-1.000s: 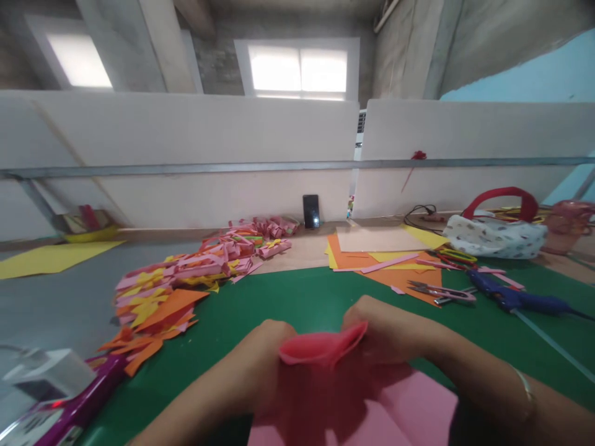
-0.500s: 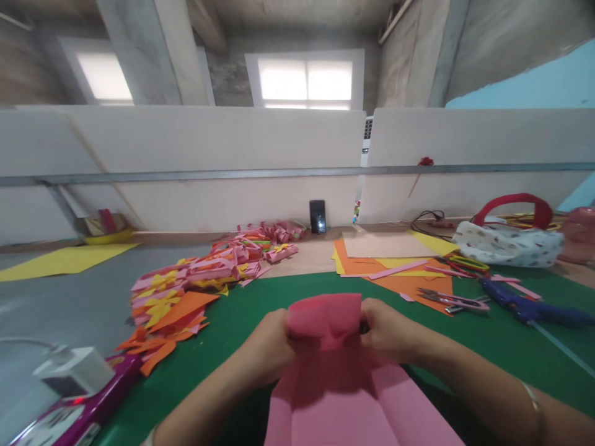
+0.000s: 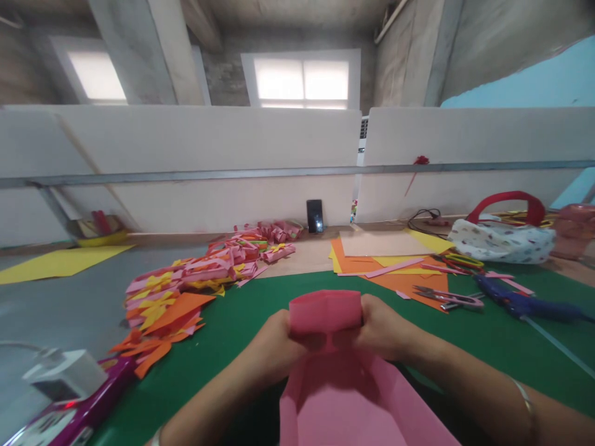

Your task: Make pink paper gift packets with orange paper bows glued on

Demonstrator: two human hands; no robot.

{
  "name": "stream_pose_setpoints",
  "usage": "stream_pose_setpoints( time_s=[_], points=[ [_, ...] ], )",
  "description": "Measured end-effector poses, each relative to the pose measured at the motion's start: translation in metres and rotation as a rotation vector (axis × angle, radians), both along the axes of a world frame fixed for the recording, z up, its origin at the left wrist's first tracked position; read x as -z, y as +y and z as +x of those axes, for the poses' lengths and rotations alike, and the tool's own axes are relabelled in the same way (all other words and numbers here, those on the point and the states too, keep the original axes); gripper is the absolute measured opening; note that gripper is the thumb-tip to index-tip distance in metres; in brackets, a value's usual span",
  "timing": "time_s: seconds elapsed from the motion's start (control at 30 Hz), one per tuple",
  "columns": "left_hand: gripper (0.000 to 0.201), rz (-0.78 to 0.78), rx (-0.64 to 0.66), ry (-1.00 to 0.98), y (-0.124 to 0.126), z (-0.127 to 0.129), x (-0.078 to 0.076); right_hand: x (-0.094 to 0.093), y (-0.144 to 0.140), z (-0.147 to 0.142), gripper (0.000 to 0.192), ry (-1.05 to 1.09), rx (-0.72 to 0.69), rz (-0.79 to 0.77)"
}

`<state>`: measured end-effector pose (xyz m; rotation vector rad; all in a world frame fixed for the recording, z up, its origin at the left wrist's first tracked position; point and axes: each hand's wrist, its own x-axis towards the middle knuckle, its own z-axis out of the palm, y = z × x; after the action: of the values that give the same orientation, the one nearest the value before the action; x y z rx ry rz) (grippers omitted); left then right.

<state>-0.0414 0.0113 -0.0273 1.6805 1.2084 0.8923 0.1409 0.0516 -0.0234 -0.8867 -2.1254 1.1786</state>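
Head view looks down over two bare forearms meeting at the middle of a green mat (image 3: 488, 334) laid on the counter (image 3: 307, 254). Left hand (image 3: 274, 347) and right hand (image 3: 383, 328) are both closed on the far edge of a pink paper sheet (image 3: 353, 402) — each pinches one end of a rolled or folded-over flap that stands up between them, while the rest of the sheet runs back toward the person, its side edges turned up a little. A thin bangle (image 3: 525, 396) sits on the right wrist.

Off to the left lies a heap of pink, yellow and orange paper pieces (image 3: 186, 285), spilling from the bare counter onto the mat's edge. Nearer the left corner there is a purple tool (image 3: 79, 415) with a white block (image 3: 65, 375) just beside it; what they are I cannot tell. Right of the hands, well apart from them, flat orange and yellow sheets (image 3: 395, 272) are stacked, with scissors (image 3: 449, 297) lying on their near edge and a blue glue gun (image 3: 520, 300) close by on the mat. Behind those rests a white patterned bag with a red handle (image 3: 502, 238). A dark phone (image 3: 315, 215) leans upright against the white partition (image 3: 209, 148) at the back — its screen faces this way.
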Motion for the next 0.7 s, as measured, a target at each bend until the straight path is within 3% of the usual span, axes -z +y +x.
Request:
stream_pose_setpoints(
  time_s=[0.23, 0.37, 0.47, 0.7],
  points=[
    [0.019, -0.046, -0.092, -0.047, 0.0, 0.003, -0.005, -0.003, -0.003, -0.003, 0.005, 0.085, -0.003, -0.1],
    [0.027, -0.122, -0.014, -0.19, -0.003, 0.005, -0.009, -0.009, -0.008, -0.004, 0.014, 0.133, -0.035, -0.143],
    [0.026, -0.098, -0.022, -0.19, -0.006, 0.007, -0.011, -0.01, -0.01, -0.006, 0.02, 0.183, -0.072, -0.142],
    [0.021, -0.123, -0.089, -0.155, -0.009, 0.006, -0.016, -0.016, -0.013, -0.003, 0.009, 0.16, -0.116, -0.207]
  ],
)
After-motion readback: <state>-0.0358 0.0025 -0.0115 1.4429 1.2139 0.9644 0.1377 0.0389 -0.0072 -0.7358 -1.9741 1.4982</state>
